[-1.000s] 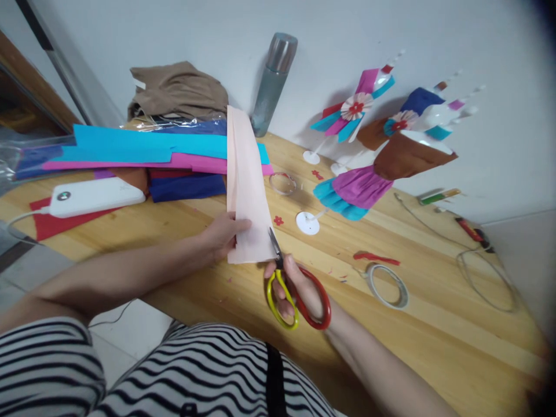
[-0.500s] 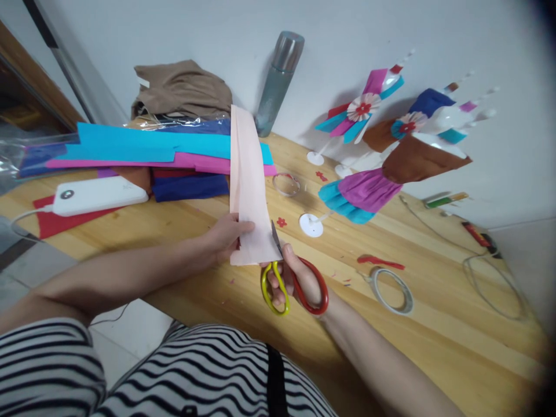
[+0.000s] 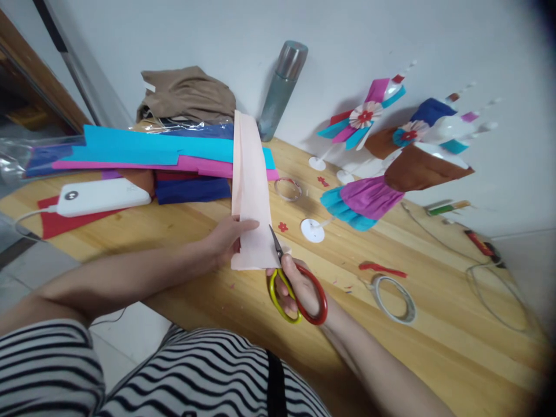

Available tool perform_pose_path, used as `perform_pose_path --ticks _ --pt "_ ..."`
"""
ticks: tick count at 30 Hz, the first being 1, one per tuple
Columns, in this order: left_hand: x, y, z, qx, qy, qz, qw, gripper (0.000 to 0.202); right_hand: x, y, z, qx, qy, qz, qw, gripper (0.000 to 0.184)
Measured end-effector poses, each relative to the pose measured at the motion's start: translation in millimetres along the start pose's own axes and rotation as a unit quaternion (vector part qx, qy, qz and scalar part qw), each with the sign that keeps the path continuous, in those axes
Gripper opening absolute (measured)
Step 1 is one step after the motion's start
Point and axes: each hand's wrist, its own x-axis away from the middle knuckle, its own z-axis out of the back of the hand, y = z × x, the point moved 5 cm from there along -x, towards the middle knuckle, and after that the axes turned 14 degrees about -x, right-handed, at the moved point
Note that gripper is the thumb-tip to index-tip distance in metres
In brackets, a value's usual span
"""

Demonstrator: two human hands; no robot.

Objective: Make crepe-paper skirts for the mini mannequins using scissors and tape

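Observation:
A long strip of pale pink paper (image 3: 253, 191), looking like crepe paper and layered along its left side, runs from the stacked paper toward me. My left hand (image 3: 228, 238) pinches its left edge near the close end, thumb on top and fingers underneath. In my right hand (image 3: 297, 284) is a pair of scissors (image 3: 316, 301) with one red and one yellow handle loop. Their dark blades lie along the strip's right edge, pointing away from me, and look nearly closed together. A small bit of pale paper shows beside the blades.
Stacked blue and magenta paper (image 3: 152, 147) and a white power bank (image 3: 104, 197) lie left. Behind stands a flask (image 3: 284, 87). Paper-dressed figures (image 3: 373, 197) on white bases stand right, near a tape roll (image 3: 395, 298), a red scrap (image 3: 382, 269) and a cable (image 3: 490, 298).
The scissor handles have come closer together and the blades have closed along the strip's right edge. A small piece of paper now shows beside them. My left hand keeps its hold.

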Motion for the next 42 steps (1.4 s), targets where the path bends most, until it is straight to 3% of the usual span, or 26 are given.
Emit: perform_pose_path --ticks 6,14,25,32,35,38,42 --pt "-3.7 4.3 4.4 0.017 0.008 0.008 1.000 0.024 0.5 2.6 -3.6 0.010 -0.008 0.009 1.000 0.057" --pt "-7.7 -2.4 7.8 0.021 0.020 0.005 1.000 0.030 -3.0 -8.2 -17.0 -0.009 -0.041 -0.048 0.998 0.071" --pt "-6.8 -0.3 6.9 0.023 0.021 0.006 1.000 0.024 -11.8 -26.6 -19.7 0.003 -0.056 -0.032 0.998 0.061" --pt "-6.6 -0.9 6.8 0.031 0.024 -0.001 0.999 0.034 -19.0 -12.8 -9.7 0.010 -0.051 -0.012 0.999 0.062" --pt "-7.3 2.4 7.4 0.024 0.026 0.003 0.999 0.025 -20.8 -7.9 -6.1 0.011 -0.059 0.004 0.998 0.059" --pt "-9.9 5.5 12.1 0.010 0.063 0.025 0.998 0.012 -20.7 -8.1 -6.3 0.009 -0.061 0.015 0.998 0.058" --pt "-13.5 8.7 17.1 0.005 0.091 0.024 0.996 0.006 -20.8 -12.2 -10.8 -0.013 -0.045 -0.008 0.999 0.061"
